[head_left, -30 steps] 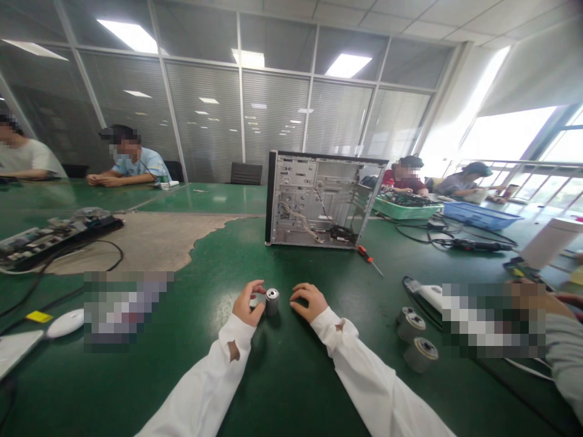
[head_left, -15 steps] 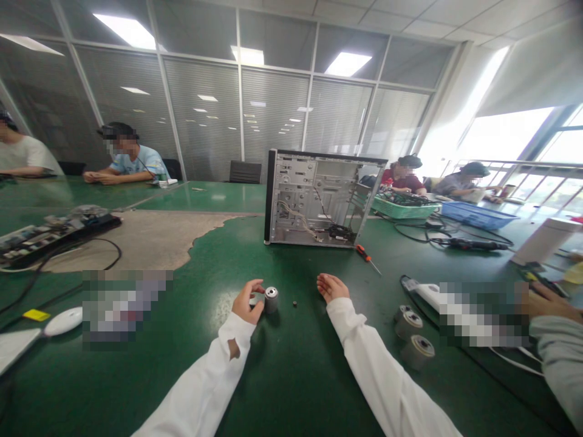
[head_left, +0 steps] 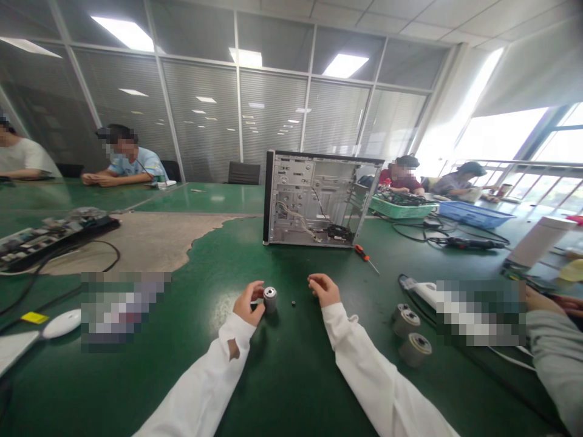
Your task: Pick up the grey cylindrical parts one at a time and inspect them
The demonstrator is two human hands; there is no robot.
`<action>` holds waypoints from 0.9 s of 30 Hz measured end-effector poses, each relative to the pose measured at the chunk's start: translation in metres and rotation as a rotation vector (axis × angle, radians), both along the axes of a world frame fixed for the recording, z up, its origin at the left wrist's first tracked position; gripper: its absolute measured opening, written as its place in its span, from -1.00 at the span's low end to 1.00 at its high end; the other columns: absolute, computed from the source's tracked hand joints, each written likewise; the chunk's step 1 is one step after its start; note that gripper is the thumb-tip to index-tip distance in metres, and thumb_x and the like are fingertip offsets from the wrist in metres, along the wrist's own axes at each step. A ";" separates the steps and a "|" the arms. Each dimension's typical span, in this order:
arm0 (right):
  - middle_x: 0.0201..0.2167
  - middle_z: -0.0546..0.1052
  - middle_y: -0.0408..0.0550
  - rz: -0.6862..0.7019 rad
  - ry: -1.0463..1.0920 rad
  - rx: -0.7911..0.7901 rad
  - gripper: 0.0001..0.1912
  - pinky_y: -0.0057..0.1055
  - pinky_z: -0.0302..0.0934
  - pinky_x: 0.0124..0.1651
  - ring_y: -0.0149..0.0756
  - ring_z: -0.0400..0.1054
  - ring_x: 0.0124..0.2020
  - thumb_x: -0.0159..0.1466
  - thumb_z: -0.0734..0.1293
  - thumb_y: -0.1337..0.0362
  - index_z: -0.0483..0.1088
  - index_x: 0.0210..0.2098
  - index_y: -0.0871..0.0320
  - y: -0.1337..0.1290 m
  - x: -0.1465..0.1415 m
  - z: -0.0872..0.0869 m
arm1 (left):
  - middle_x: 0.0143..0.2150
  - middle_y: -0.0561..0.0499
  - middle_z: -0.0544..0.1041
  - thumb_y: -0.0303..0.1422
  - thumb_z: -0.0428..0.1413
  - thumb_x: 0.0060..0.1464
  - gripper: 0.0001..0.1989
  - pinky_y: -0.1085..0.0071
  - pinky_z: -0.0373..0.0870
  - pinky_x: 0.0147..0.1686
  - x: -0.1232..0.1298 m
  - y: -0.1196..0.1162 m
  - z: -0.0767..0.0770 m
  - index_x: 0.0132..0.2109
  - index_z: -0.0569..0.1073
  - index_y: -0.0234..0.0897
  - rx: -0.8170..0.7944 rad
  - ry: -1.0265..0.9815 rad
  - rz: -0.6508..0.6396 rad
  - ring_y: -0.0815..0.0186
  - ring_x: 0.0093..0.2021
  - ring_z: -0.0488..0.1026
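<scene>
My left hand [head_left: 248, 303] curls at the left side of a grey metal cylinder [head_left: 270, 301] that stands upright on the table. Its thumb and fingers are apart, with the fingertips at the cylinder's edge; whether they touch it is unclear. A small dark nut-like piece [head_left: 293, 303] lies just right of the cylinder. Beyond that piece, my right hand [head_left: 325, 289] hovers over the table with its fingers bent and drawn together. What its fingertips hold, if anything, is too small to make out. More such cylinders [head_left: 415, 350] stand beside my right forearm.
An opened computer case [head_left: 319, 197] stands ahead, with an orange-handled screwdriver [head_left: 363, 254] at its right corner. Green [head_left: 403, 209] and blue [head_left: 473, 215] baskets sit at the back right. A co-worker's sleeve [head_left: 553, 358] reaches in from the right. Cables and a power strip [head_left: 59, 233] lie left.
My right hand has moved a little left, toward the small dark piece, and its fingers have drawn closer together. My left hand and the cylinder have hardly moved.
</scene>
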State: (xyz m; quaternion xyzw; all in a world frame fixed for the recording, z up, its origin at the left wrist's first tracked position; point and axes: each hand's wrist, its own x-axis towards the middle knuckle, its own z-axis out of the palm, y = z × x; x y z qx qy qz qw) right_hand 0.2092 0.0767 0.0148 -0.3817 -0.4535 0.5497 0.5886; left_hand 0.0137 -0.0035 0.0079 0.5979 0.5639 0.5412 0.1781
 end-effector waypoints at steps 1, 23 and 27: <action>-0.52 0.45 -0.18 0.025 -0.091 0.090 -0.83 -0.63 0.17 -0.50 -0.50 0.28 -0.51 -0.14 0.35 0.42 0.39 -0.49 0.18 -0.007 -0.004 0.003 | -0.29 -0.01 0.44 -0.54 -0.08 -0.29 -0.57 0.32 0.33 -0.23 0.000 0.000 -0.001 -0.15 0.24 -0.25 -0.009 -0.014 -0.012 0.35 -0.33 0.41; -0.30 0.35 -0.11 0.181 -0.927 0.427 -0.47 -0.51 0.17 -0.43 -0.47 0.20 -0.51 -0.06 0.23 0.39 0.06 -0.07 0.11 -0.157 0.069 0.026 | -0.29 0.01 0.39 -0.49 -0.12 -0.21 -0.56 0.46 0.37 -0.48 0.001 0.006 -0.003 -0.08 0.15 -0.27 -0.045 -0.061 -0.093 0.43 -0.54 0.44; -0.29 0.37 -0.05 -0.177 -1.046 0.340 -0.52 -0.41 0.21 -0.38 -0.45 0.22 -0.55 0.03 0.20 0.26 0.05 -0.05 0.13 -0.174 0.145 0.003 | -0.31 0.01 0.41 -0.46 -0.11 -0.21 -0.57 0.45 0.38 -0.50 -0.002 0.010 -0.006 -0.08 0.16 -0.26 -0.035 -0.070 -0.034 0.42 -0.56 0.44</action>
